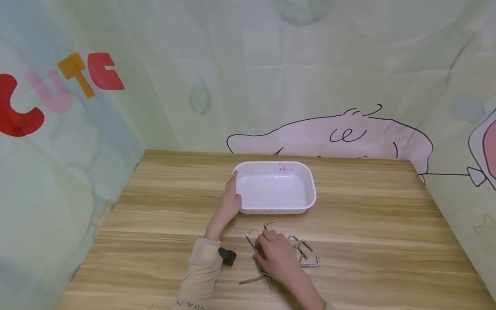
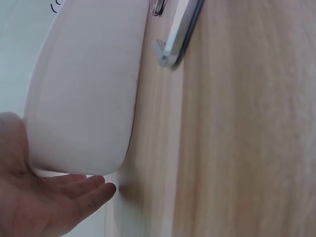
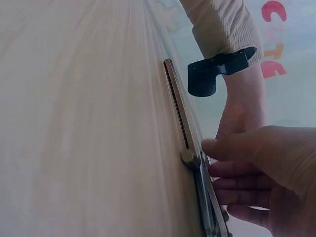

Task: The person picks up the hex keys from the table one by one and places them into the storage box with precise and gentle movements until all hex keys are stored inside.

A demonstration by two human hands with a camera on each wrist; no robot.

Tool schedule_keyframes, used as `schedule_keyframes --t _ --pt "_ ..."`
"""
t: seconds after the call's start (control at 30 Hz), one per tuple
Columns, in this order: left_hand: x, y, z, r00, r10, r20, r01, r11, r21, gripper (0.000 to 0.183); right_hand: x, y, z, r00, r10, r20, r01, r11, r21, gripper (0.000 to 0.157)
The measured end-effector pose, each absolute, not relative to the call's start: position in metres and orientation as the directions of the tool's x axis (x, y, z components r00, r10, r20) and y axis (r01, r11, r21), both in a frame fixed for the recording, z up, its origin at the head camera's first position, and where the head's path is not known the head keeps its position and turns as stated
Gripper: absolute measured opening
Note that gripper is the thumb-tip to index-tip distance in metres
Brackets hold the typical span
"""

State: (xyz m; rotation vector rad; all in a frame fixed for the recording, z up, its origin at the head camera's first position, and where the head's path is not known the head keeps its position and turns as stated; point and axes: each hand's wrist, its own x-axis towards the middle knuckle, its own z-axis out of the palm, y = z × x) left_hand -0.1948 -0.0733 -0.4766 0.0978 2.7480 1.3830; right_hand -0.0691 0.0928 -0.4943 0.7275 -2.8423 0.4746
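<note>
A white plastic tray [image 1: 275, 211] sits on the wooden table. My left hand [image 1: 228, 202] rests against its left end, the fingers fairly straight along the outer wall, as the left wrist view also shows with the hand [image 2: 54, 202] beside the tray wall [image 2: 84, 89]. My right hand [image 1: 277, 254] is over a loose pile of L-shaped hex keys [image 1: 310, 265] in front of the tray. In the right wrist view, its thumb and loosely bent fingers [image 3: 242, 182] are at the hex keys [image 3: 180, 108], with no clear pinch. The hand hides part of the pile.
Around the right hand, several hex keys point different ways, including one hex key [image 1: 252, 280] at the near left. A black wrist mount [image 1: 227, 256] is on the left sleeve. A printed cloth [image 1: 248, 77] hangs behind the table [image 1: 368, 206].
</note>
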Motion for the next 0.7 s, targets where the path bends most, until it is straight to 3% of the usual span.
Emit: schedule_keyframes --t 0.7 --pt "-0.1959 -0.0738 -0.4755 -0.995 0.077 -0.063 -0.005 0.592 0.806 0.071 -0.0704 0.0841 -0.4995 -0.889 -0.352 0.293 -0.423 0.876 -0.230 0.022"
